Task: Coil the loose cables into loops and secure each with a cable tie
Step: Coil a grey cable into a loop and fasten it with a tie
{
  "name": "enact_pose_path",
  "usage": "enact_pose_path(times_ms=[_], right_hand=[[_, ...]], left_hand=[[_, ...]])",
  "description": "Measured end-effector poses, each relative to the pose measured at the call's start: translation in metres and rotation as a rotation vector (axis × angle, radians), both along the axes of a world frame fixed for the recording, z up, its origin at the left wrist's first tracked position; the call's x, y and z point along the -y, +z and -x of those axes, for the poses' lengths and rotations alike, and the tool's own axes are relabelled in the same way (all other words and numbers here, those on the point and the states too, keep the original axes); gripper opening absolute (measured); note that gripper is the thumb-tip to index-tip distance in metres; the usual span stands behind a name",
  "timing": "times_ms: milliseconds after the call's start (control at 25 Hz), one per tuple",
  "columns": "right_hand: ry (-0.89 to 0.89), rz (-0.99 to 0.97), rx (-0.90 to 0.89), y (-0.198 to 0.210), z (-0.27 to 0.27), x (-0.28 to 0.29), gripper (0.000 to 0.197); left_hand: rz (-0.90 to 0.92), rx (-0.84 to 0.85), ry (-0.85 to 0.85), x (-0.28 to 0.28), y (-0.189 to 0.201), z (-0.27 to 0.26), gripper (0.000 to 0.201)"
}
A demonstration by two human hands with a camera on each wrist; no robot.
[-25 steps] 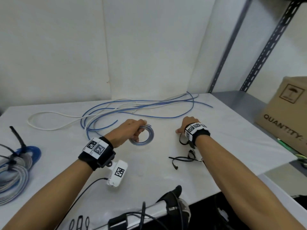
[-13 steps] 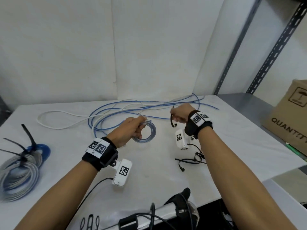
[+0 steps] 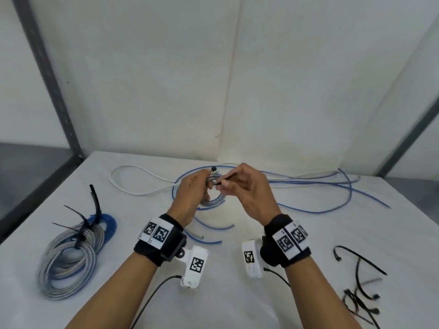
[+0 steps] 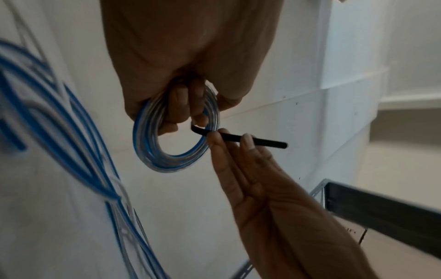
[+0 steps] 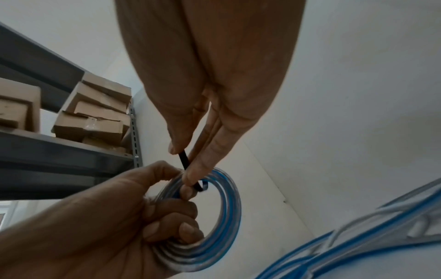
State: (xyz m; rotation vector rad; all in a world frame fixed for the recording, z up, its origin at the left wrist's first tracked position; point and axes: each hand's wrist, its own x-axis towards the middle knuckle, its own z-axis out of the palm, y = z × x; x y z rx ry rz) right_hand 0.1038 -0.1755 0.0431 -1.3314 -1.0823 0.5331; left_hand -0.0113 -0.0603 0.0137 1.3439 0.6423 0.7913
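A small coil of clear-and-blue cable (image 3: 212,201) (image 4: 176,158) (image 5: 222,217) is held up above the white table (image 3: 237,293). My left hand (image 3: 193,186) (image 4: 181,105) (image 5: 152,211) grips the coil with its fingers curled through the loop. My right hand (image 3: 234,184) (image 4: 226,137) (image 5: 186,166) pinches a black cable tie (image 4: 243,138) (image 5: 183,160) between thumb and fingers, and the tie passes through the coil beside the left fingers. Loose blue cables (image 3: 320,186) and a white cable (image 3: 133,184) lie behind the hands.
Several tied coils (image 3: 71,252) lie at the left of the table. Spare black cable ties (image 3: 358,288) are scattered at the right front. A metal shelf with cardboard boxes (image 5: 90,120) stands to one side. White walls close the back.
Both hands have lifted and come together. The right hand, which picked up a tie from the table, now holds it at the coil; the coil has risen off the table.
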Motion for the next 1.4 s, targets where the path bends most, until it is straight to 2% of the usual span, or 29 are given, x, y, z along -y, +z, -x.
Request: enact_pose_path(times_ms=[120, 240, 360, 520, 640, 800, 960, 1200, 1400], right_hand=[[0.018, -0.023, 0.114, -0.005, 0.007, -0.004, 0.007], [0.045, -0.027, 0.153, -0.002, 0.012, -0.005, 0.008], [0.086, -0.06, 0.089, 0.006, 0.017, -0.005, 0.005], [0.094, -0.072, -0.09, 0.01, 0.019, -0.012, 0.019], [0.111, -0.036, -0.204, 0.001, 0.022, -0.018, 0.024], [0.145, -0.01, -0.249, -0.007, 0.024, -0.018, 0.027], [0.135, 0.005, -0.258, -0.009, 0.021, -0.021, 0.018], [0.153, 0.029, -0.354, -0.005, 0.02, -0.02, 0.017], [0.187, 0.046, -0.375, 0.001, 0.018, -0.015, 0.018]], left_hand=[[-0.082, 0.006, 0.092, -0.009, 0.003, 0.006, 0.02], [-0.179, 0.019, 0.128, -0.009, 0.011, 0.012, 0.019], [-0.312, 0.049, 0.119, -0.009, 0.019, 0.021, 0.022], [-0.465, 0.08, 0.12, -0.005, 0.025, 0.027, 0.022], [-0.494, 0.094, 0.124, -0.002, 0.028, 0.026, 0.021], [-0.488, 0.101, 0.123, -0.004, 0.025, 0.026, 0.021], [-0.559, 0.077, 0.138, -0.004, 0.025, 0.028, 0.02], [-0.717, 0.041, 0.169, -0.007, 0.021, 0.029, 0.023], [-0.762, 0.034, 0.161, -0.005, 0.021, 0.028, 0.02]])
